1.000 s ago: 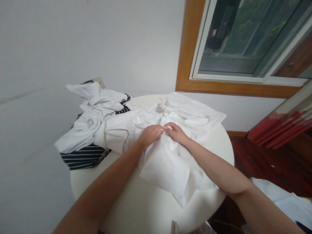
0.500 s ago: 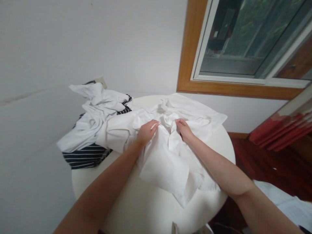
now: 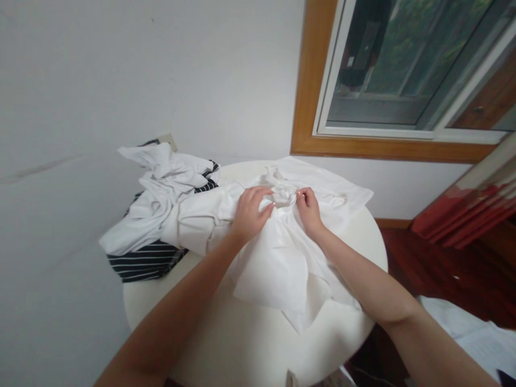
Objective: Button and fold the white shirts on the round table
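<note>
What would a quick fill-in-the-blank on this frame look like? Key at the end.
1. The right hand pinches cloth that is ____ in color.
2. The tabletop has a ____ outline.
3. The dark fabric at left is patterned with light ____.
4. The lower part of the curtain is ____.

Missing words: white; round; stripes; red.

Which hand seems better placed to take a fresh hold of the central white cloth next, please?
Probably the left hand: its thumb and fingers stand apart at the central white cloth, whereas the right hand appears to pinch it.
</note>
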The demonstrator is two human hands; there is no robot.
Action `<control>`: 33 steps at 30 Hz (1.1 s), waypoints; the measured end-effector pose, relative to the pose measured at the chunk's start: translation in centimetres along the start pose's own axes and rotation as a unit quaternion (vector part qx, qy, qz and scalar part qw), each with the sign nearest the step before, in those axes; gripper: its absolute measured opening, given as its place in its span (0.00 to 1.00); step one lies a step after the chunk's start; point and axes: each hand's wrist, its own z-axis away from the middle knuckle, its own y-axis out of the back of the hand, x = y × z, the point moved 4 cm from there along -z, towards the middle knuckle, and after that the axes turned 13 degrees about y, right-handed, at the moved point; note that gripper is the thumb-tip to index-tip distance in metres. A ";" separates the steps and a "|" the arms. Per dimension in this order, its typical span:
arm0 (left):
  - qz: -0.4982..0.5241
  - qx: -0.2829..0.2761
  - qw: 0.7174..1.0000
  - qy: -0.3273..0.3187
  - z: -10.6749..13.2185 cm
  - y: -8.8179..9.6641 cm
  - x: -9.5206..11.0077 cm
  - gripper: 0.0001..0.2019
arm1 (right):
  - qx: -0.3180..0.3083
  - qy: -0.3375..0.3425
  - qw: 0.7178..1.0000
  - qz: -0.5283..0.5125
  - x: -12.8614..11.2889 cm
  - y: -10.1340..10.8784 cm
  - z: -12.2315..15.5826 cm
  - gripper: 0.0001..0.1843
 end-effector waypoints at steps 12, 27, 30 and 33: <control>0.206 -0.263 0.933 0.134 3.1 -6.6 -4.0 0.16 | 0.014 -0.010 0.997 0.070 0.7 0.5 0.4 0.09; 0.176 -0.251 0.947 0.096 2.9 -5.5 -2.8 0.21 | 0.025 -0.047 0.998 0.037 3.6 0.3 0.8 0.12; 0.177 -0.228 0.951 0.109 3.0 -5.1 -2.6 0.21 | 0.018 -0.044 0.998 0.034 3.6 0.2 0.8 0.12; 0.172 -0.221 0.953 0.112 3.1 -5.2 -2.8 0.20 | 0.013 -0.047 0.999 0.022 3.6 0.1 0.9 0.12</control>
